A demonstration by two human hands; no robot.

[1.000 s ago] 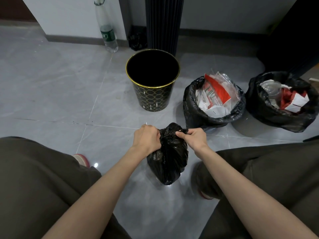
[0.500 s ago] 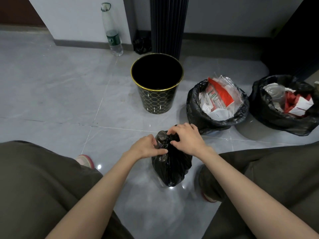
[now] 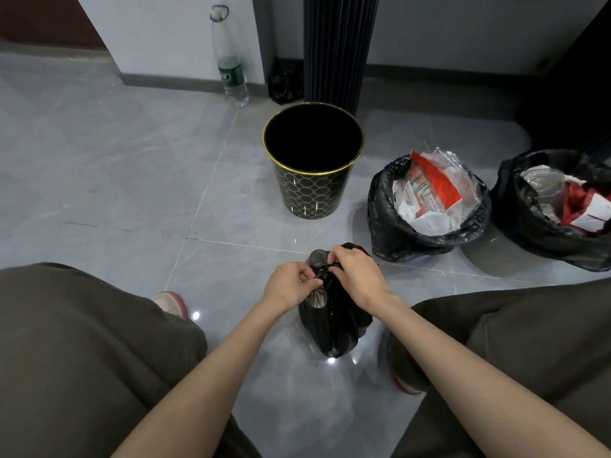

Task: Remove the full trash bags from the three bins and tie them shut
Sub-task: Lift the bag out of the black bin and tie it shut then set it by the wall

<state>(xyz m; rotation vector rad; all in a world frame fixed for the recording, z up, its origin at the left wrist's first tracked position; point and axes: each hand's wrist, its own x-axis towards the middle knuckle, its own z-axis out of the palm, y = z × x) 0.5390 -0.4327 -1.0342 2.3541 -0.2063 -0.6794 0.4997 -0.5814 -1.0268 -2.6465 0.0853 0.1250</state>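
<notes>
A small black trash bag [image 3: 334, 322] stands on the grey floor between my knees. My left hand [image 3: 291, 285] pinches a strand of its gathered neck from the left. My right hand [image 3: 358, 276] pinches the neck from the right, fingers curled over the top. Behind it stands a black bin with a gold rim [image 3: 314, 180], with no bag in it. To the right, a second bin lined with a black bag [image 3: 426, 209] is full of red and white wrappers. A third lined bin [image 3: 555, 209] at the far right holds clear plastic and red paper.
A clear plastic bottle [image 3: 229, 64] stands against the wall at the back left. A dark ribbed column [image 3: 337, 47] rises behind the unlined bin, with a small black bag [image 3: 286, 84] beside its base. My knees fill both lower corners. Open floor lies to the left.
Both hands have come closer together over the bag's neck. The right hand moved from the side onto the top, and the left hand now pinches a strand instead of gripping the neck.
</notes>
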